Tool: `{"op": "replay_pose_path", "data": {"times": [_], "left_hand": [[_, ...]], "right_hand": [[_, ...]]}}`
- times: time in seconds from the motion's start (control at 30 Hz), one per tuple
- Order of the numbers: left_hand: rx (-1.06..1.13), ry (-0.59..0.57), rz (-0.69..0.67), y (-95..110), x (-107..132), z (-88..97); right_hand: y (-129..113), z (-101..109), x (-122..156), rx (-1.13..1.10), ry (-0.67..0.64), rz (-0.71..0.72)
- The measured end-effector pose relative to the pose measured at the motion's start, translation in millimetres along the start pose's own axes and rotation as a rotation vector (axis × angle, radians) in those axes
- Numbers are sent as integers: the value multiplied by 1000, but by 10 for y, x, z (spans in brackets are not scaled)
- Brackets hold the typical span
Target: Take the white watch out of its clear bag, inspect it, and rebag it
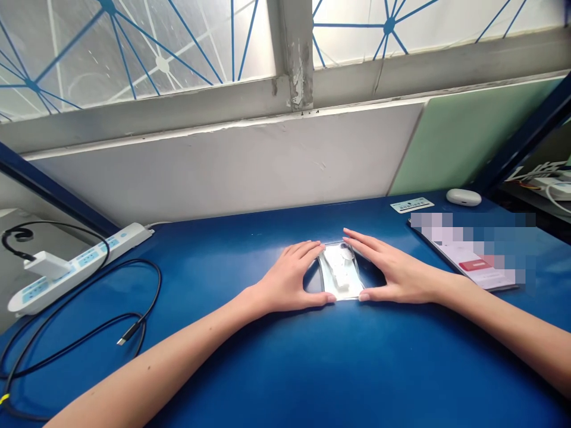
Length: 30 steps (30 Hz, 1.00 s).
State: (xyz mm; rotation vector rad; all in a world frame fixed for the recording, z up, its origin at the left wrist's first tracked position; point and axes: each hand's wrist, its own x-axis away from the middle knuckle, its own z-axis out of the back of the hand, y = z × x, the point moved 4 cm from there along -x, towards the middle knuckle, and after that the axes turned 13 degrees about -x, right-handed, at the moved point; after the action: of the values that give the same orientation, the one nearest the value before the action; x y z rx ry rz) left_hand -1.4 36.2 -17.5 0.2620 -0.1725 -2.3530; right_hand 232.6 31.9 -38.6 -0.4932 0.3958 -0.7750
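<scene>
1. Head view, just below the middle of the frame: a small clear packet (356, 279) lies flat on the blue table (285, 368), between two bare hands.
2. Left hand (288, 279) spread, fingertips at the packet's upper left corner, thumb at the lower left. Right hand (399, 270) likewise spread along the right edge. The hands are apart from each other; how firmly they press, I cannot tell.
3. Done so far: the packet is laid down, with both hands in place. Neither hand is off it yet, so the handling seems unfinished. Whether it is sealed or opened does not show.
4. Looks: shiny, roughly rectangular, pale, with a white piece (339, 270) lengthwise, inside or on top, unclear.
</scene>
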Motion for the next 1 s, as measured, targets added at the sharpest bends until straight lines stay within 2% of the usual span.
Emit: {"op": "replay_pose_path", "data": {"times": [0.23,0.43,1.0], "left_hand": [[-53,-14,-12,9,-9,-33],[-75,-27,-27,20,-16,-36],[-130,-27,-47,41,-11,-55]], "right_hand": [[32,-6,-4,39,27,8],[-8,18,7,73,-19,-11],[67,33,35,62,-33,-30]]}}
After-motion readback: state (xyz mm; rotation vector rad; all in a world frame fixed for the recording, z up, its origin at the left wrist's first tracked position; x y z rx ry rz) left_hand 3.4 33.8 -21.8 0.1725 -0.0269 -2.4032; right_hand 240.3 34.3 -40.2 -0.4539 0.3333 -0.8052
